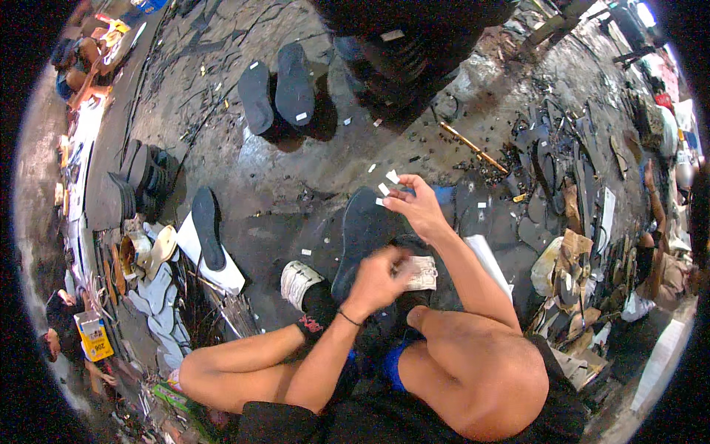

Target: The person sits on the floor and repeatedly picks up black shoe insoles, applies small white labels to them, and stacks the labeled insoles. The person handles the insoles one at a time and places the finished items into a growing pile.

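Your left hand (381,277) pinches the sticker sheet (423,272) over your lap; your right hand (416,206) grips one small white sticker (382,189) above the dark sole (362,233). They're light, flimsy and tacky, so take them by the edges.

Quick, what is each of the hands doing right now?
Left hand: closed on a pale sheet of stickers.
Right hand: fingers pinching a small white sticker above a dark sole.

The left hand (379,277) curls loosely, fingers bent inward, wrist lowered. The right hand (416,206) reaches forward, fingertips (392,194) pinched together.
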A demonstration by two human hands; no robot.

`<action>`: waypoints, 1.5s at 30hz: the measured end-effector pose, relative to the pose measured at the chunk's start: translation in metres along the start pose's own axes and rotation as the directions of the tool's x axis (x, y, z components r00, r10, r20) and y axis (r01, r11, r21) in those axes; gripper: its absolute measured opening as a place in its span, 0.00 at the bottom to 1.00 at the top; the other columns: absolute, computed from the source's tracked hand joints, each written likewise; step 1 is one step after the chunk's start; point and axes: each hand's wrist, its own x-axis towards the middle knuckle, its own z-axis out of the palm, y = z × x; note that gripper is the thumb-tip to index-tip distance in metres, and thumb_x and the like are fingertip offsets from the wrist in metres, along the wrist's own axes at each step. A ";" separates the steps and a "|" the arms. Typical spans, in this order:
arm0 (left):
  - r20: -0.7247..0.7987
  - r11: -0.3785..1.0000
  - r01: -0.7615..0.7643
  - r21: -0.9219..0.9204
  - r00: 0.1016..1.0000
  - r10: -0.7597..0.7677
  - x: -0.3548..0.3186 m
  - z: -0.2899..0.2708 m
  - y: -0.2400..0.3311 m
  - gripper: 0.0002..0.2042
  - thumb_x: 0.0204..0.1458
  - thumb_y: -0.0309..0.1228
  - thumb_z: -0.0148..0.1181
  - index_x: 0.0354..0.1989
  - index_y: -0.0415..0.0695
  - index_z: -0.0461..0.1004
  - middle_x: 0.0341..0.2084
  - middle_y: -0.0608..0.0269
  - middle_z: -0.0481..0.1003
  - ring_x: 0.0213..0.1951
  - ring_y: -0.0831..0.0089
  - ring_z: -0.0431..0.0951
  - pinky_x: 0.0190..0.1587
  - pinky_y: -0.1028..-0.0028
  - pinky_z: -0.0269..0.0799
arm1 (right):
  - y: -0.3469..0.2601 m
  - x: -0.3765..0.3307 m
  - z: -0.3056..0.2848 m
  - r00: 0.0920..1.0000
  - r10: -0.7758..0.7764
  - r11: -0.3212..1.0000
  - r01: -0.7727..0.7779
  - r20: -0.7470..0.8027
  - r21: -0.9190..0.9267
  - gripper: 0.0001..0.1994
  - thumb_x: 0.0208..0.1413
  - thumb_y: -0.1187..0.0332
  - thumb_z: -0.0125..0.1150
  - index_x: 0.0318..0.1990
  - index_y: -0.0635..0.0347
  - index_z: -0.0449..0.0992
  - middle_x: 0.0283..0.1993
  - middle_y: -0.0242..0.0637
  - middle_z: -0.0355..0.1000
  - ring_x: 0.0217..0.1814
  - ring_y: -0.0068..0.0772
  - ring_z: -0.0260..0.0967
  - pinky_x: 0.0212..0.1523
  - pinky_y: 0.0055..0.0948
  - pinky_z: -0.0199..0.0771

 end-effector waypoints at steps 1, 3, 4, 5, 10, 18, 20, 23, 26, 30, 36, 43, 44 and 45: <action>-0.277 0.970 -0.132 0.205 0.943 0.187 0.005 -0.013 -0.007 0.22 0.48 0.36 0.71 0.49 0.37 0.77 0.43 0.50 0.79 0.50 0.52 0.77 0.56 0.60 0.71 | 0.008 0.009 0.005 0.999 0.034 0.998 -0.034 0.007 -0.053 0.27 0.52 0.83 0.68 0.58 0.66 0.63 0.60 0.41 0.63 0.58 0.35 0.72 0.55 0.34 0.80; -0.376 0.896 -0.104 0.431 0.882 0.283 0.024 -0.032 -0.023 0.37 0.46 0.40 0.73 0.64 0.39 0.65 0.62 0.47 0.66 0.65 0.47 0.62 0.67 0.53 0.56 | 0.022 0.025 0.014 0.992 -0.127 0.960 0.126 0.013 -0.250 0.29 0.49 0.84 0.69 0.58 0.66 0.62 0.59 0.43 0.58 0.55 0.35 0.73 0.51 0.34 0.82; -0.370 0.868 -0.091 0.488 0.879 0.300 0.034 -0.033 -0.030 0.41 0.45 0.42 0.73 0.67 0.39 0.62 0.65 0.46 0.62 0.66 0.45 0.59 0.69 0.51 0.54 | 0.026 0.030 0.017 0.981 -0.190 0.915 0.186 0.024 -0.358 0.30 0.48 0.85 0.69 0.58 0.66 0.62 0.59 0.43 0.56 0.55 0.35 0.73 0.51 0.34 0.82; -0.357 0.826 -0.099 0.555 0.869 0.344 0.041 -0.031 -0.037 0.44 0.44 0.43 0.74 0.69 0.40 0.60 0.69 0.45 0.58 0.68 0.43 0.57 0.70 0.49 0.51 | 0.030 0.033 0.019 0.976 -0.219 0.878 0.198 0.002 -0.435 0.31 0.47 0.85 0.70 0.58 0.66 0.61 0.59 0.44 0.55 0.54 0.35 0.73 0.50 0.33 0.82; -0.318 0.814 -0.002 0.581 0.920 0.229 0.053 -0.012 -0.047 0.47 0.42 0.46 0.74 0.71 0.41 0.59 0.70 0.42 0.55 0.70 0.40 0.53 0.71 0.46 0.48 | 0.036 0.035 0.013 0.897 -0.433 0.627 0.372 0.090 -0.685 0.23 0.52 0.82 0.70 0.51 0.61 0.65 0.58 0.41 0.55 0.50 0.32 0.74 0.43 0.27 0.79; -0.503 0.737 0.160 0.656 0.822 0.269 0.055 -0.085 -0.044 0.48 0.40 0.48 0.75 0.70 0.42 0.60 0.71 0.38 0.54 0.70 0.35 0.53 0.70 0.45 0.49 | 0.041 0.037 0.009 0.991 -0.125 0.896 0.090 -0.052 -0.435 0.21 0.55 0.79 0.67 0.52 0.65 0.64 0.56 0.48 0.59 0.44 0.41 0.79 0.44 0.35 0.81; -0.348 0.792 0.037 0.609 0.910 0.225 0.058 -0.071 -0.052 0.49 0.40 0.49 0.75 0.70 0.42 0.59 0.72 0.38 0.52 0.71 0.34 0.51 0.70 0.44 0.48 | 0.042 0.038 0.019 0.972 -0.235 0.787 0.200 0.017 -0.583 0.21 0.55 0.80 0.67 0.52 0.64 0.63 0.54 0.44 0.61 0.41 0.36 0.78 0.42 0.31 0.79; -0.267 0.876 -0.038 0.481 0.945 0.187 0.063 -0.026 -0.068 0.53 0.39 0.54 0.75 0.72 0.41 0.56 0.73 0.41 0.51 0.72 0.38 0.48 0.73 0.46 0.44 | 0.040 0.038 0.031 0.887 -0.423 0.576 0.422 0.187 -0.700 0.21 0.54 0.80 0.67 0.52 0.63 0.64 0.53 0.46 0.60 0.37 0.35 0.77 0.39 0.35 0.78; -0.397 0.856 -0.016 0.516 0.882 0.255 0.065 -0.006 -0.076 0.53 0.38 0.53 0.76 0.72 0.40 0.57 0.73 0.41 0.51 0.72 0.39 0.50 0.72 0.46 0.44 | 0.035 0.040 0.027 0.900 -0.402 0.520 0.375 0.167 -0.767 0.19 0.55 0.77 0.67 0.51 0.64 0.66 0.50 0.47 0.64 0.36 0.35 0.76 0.40 0.36 0.77; -0.317 0.859 -0.016 0.512 0.926 0.206 0.061 -0.046 -0.067 0.50 0.39 0.51 0.75 0.70 0.40 0.59 0.73 0.42 0.52 0.71 0.40 0.52 0.71 0.46 0.46 | 0.032 0.039 0.008 0.944 -0.294 0.766 0.138 -0.152 -0.627 0.16 0.55 0.71 0.70 0.47 0.63 0.70 0.41 0.47 0.76 0.43 0.37 0.77 0.45 0.33 0.77; -0.469 0.722 0.102 0.684 0.820 0.328 0.062 -0.092 -0.062 0.48 0.40 0.48 0.73 0.69 0.39 0.60 0.70 0.36 0.54 0.70 0.35 0.53 0.70 0.45 0.49 | 0.050 0.039 0.014 0.984 -0.154 0.825 0.078 -0.091 -0.560 0.16 0.57 0.69 0.69 0.48 0.64 0.70 0.37 0.42 0.79 0.40 0.35 0.79 0.43 0.34 0.77; -0.315 0.839 -0.004 0.544 0.926 0.209 0.072 -0.006 -0.081 0.49 0.41 0.49 0.73 0.71 0.40 0.58 0.71 0.39 0.52 0.69 0.37 0.53 0.70 0.45 0.49 | 0.054 0.045 0.012 0.944 -0.328 0.536 0.148 -0.043 -0.831 0.17 0.55 0.65 0.72 0.42 0.64 0.70 0.34 0.41 0.77 0.36 0.34 0.77 0.37 0.35 0.76; -0.299 0.841 0.016 0.540 0.938 0.174 0.069 -0.012 -0.080 0.49 0.40 0.48 0.73 0.71 0.40 0.58 0.71 0.38 0.52 0.69 0.37 0.54 0.70 0.45 0.49 | 0.053 0.044 0.005 0.948 -0.304 0.578 0.108 -0.091 -0.809 0.16 0.54 0.64 0.72 0.41 0.64 0.71 0.34 0.44 0.78 0.38 0.40 0.77 0.39 0.39 0.75; -0.264 0.843 0.009 0.538 0.951 0.159 0.068 -0.024 -0.075 0.49 0.40 0.48 0.74 0.71 0.40 0.58 0.71 0.38 0.52 0.68 0.38 0.54 0.70 0.45 0.50 | 0.050 0.045 -0.001 0.946 -0.292 0.617 0.074 -0.141 -0.784 0.17 0.53 0.63 0.72 0.39 0.63 0.71 0.34 0.46 0.78 0.40 0.45 0.78 0.41 0.43 0.75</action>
